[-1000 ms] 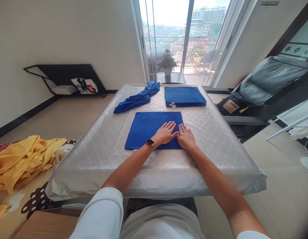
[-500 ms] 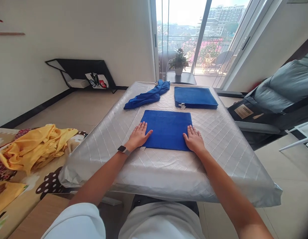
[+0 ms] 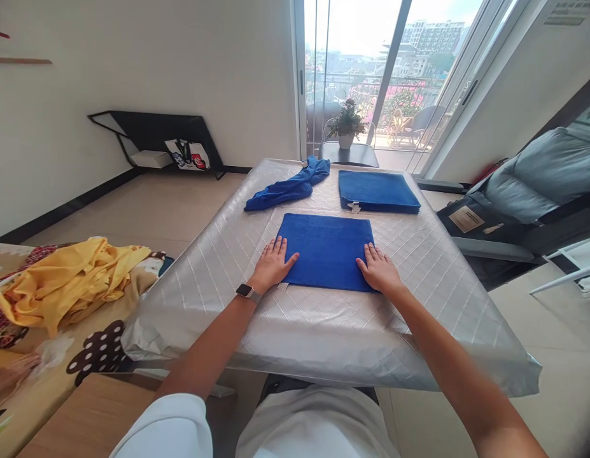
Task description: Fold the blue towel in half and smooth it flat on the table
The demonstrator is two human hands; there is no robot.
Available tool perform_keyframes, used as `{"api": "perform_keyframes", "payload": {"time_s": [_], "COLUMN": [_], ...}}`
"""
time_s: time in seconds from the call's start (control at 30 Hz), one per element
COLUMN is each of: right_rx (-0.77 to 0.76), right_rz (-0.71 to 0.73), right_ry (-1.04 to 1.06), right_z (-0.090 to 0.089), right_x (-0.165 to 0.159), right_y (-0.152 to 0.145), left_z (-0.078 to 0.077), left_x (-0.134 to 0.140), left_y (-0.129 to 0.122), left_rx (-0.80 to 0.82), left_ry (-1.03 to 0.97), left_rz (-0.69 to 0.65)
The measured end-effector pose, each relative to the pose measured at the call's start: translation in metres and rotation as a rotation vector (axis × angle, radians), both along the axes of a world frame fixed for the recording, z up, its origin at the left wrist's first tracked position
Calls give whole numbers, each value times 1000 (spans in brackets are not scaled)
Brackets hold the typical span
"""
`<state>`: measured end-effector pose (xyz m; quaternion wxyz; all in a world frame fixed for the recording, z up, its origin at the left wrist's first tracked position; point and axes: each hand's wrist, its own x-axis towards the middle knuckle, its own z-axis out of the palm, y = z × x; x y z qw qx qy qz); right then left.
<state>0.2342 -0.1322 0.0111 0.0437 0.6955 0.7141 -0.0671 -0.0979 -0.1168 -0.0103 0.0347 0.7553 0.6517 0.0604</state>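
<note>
A blue cloth (image 3: 327, 250) lies flat as a neat rectangle on the covered table, a small white tag showing at its lower left corner. My left hand (image 3: 272, 263), with a watch (image 3: 245, 291) on the wrist, rests flat on the cloth's left edge, fingers stretched out. On the right edge lies my right hand (image 3: 378, 267), open too, with its fingers pointing away from me. Behind the cloth to the right is a stack of folded blue cloths (image 3: 378, 189) with white tags. A crumpled blue cloth (image 3: 289, 186) lies at the back left.
A silver quilted cover (image 3: 199, 280) drapes over the table. Yellow fabric (image 3: 79, 273) is heaped at the left, near a cardboard box (image 3: 91, 413). Behind the table, a potted plant (image 3: 346, 124) stands on a chair. At the right is a chair with a grey cushion (image 3: 543, 175).
The view has shifted slightly, so the table things appear a little further right. Both hands stay flat on the cloth's side edges; the cloth keeps its shape.
</note>
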Motion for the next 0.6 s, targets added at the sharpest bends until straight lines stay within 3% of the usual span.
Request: {"api": "perform_keyframes", "payload": {"time_s": [0.2,0.37,0.47,0.6], "right_rx": [-3,65,73,78], "right_rz": [-8,-51,-58,-44], "right_ry": [5,78,104,118], "right_z": [17,1,-10,-13], "right_x": [5,0,0,1], "right_y": [34,63,67,66], "left_z": [-5,-10,-11,-10], "left_x": [-2,-6,-8,-14], "left_y": [1,3,3,3], "left_rx": [38,50,41,22], "left_ry": [15,15,17,41], "left_rz": [-26,-38,-46,1]}}
